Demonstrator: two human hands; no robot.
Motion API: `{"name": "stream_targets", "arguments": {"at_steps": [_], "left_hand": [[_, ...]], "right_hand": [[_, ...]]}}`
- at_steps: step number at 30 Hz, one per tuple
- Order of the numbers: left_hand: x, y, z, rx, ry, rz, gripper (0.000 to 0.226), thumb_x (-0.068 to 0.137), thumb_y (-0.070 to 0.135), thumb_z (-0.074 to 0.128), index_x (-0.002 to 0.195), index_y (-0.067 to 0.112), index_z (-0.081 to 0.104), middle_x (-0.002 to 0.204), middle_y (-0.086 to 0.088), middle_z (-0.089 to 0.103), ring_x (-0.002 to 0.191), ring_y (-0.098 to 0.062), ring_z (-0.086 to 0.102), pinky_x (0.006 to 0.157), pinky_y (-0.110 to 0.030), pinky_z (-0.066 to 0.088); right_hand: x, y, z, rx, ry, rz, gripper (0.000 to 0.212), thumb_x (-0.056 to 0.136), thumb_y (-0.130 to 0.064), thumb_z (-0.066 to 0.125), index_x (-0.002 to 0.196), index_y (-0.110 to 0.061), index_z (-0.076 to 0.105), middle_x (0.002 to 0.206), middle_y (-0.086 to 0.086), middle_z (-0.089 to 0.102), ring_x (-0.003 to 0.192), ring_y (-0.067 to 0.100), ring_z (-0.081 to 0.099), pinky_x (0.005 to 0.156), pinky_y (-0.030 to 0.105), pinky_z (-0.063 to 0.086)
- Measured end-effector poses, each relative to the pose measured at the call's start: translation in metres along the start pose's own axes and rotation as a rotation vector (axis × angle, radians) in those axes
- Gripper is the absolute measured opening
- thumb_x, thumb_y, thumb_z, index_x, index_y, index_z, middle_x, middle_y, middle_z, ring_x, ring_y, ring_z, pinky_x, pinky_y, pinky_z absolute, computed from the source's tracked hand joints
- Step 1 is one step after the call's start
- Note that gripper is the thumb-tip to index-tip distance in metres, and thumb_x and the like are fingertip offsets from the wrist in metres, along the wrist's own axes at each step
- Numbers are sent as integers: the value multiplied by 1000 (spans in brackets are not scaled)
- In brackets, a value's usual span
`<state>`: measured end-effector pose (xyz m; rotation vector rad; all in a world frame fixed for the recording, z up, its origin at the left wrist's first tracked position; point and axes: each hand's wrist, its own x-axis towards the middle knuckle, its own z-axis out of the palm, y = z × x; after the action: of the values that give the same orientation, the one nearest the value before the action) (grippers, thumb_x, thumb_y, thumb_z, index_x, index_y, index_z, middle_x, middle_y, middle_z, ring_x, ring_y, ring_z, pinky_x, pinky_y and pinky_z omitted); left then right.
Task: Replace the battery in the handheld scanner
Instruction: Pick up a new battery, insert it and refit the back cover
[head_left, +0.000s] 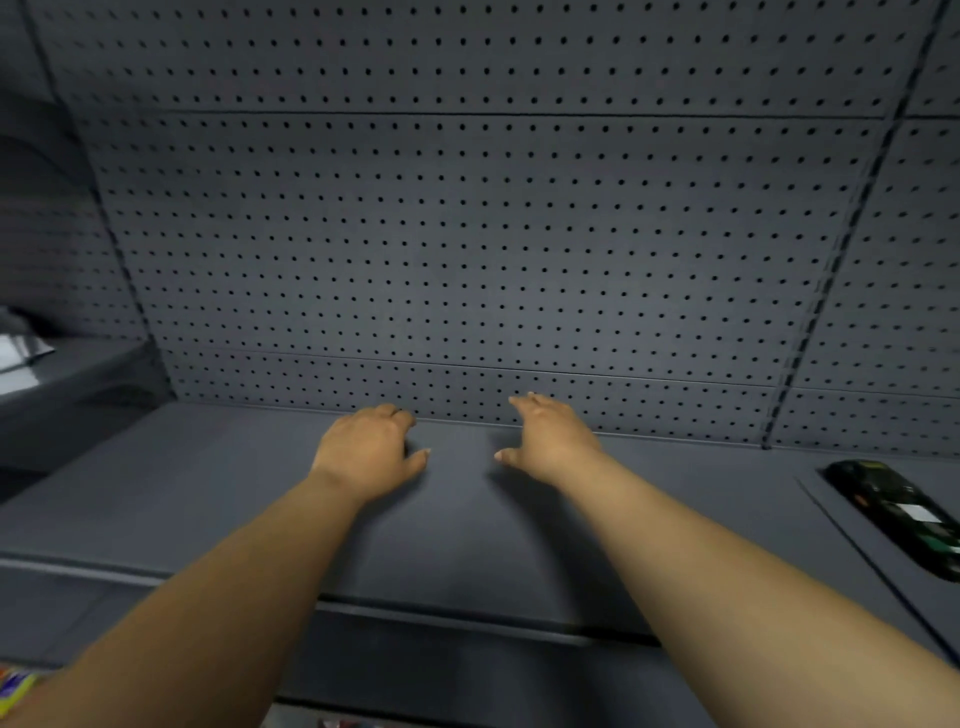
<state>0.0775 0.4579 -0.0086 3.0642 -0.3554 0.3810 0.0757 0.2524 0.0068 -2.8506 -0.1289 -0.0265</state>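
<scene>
A black handheld scanner (901, 514) lies flat at the far right of a grey shelf (208, 493), with a white label and small green marks on it. My left hand (371, 452) and my right hand (550, 439) reach side by side over the middle of the shelf, near its back edge. Both hold nothing, fingers loosely spread, thumbs pointing toward each other. The scanner is well to the right of my right hand. No separate battery is in view.
A grey pegboard wall (467, 234) rises behind the shelf. A slotted upright (826, 291) runs down on the right. A lower grey shelf with something white (21, 353) sits at the left. Colourful packaging (15, 686) shows at the bottom left corner.
</scene>
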Motion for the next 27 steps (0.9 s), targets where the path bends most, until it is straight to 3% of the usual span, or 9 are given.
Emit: {"name": "stream_targets", "arguments": {"at_steps": [6, 12, 16, 22, 27], "left_hand": [[-1, -68, 3, -13, 5, 16, 54, 86, 51, 47, 129, 18, 48, 127, -6, 56, 116, -25, 51, 96, -38, 42], [-3, -109, 14, -27, -1, 23, 53, 86, 51, 47, 128, 19, 49, 128, -7, 56, 117, -25, 52, 97, -38, 41], [-4, -121, 22, -41, -16, 8, 52, 86, 52, 46, 127, 19, 49, 128, -6, 56, 116, -25, 52, 96, -37, 41], [1, -129, 29, -46, -15, 5, 53, 85, 53, 46, 126, 19, 49, 127, -6, 58, 115, -24, 53, 96, -36, 42], [7, -128, 32, -58, -12, -6, 54, 84, 54, 47, 126, 21, 49, 126, -6, 59, 115, -24, 53, 96, -36, 42]], "right_hand": [[18, -73, 42, 110, -39, 51, 79, 83, -40, 63, 147, -18, 24, 157, 6, 24, 143, 25, 23, 117, 37, 22], [28, -111, 74, 169, -61, 136, 74, 81, -43, 64, 142, -13, 34, 146, 10, 42, 132, 28, 41, 106, 35, 36], [32, -121, 86, 189, -56, 173, 63, 78, -45, 66, 128, -11, 48, 129, 13, 55, 117, 29, 53, 94, 35, 45], [36, -134, 98, 149, -4, 210, 64, 72, -50, 70, 120, -12, 51, 117, 11, 61, 107, 29, 59, 85, 35, 50], [40, -138, 99, 152, 41, 223, 45, 78, -36, 69, 111, -7, 58, 112, 14, 66, 102, 32, 63, 78, 34, 51]]}}
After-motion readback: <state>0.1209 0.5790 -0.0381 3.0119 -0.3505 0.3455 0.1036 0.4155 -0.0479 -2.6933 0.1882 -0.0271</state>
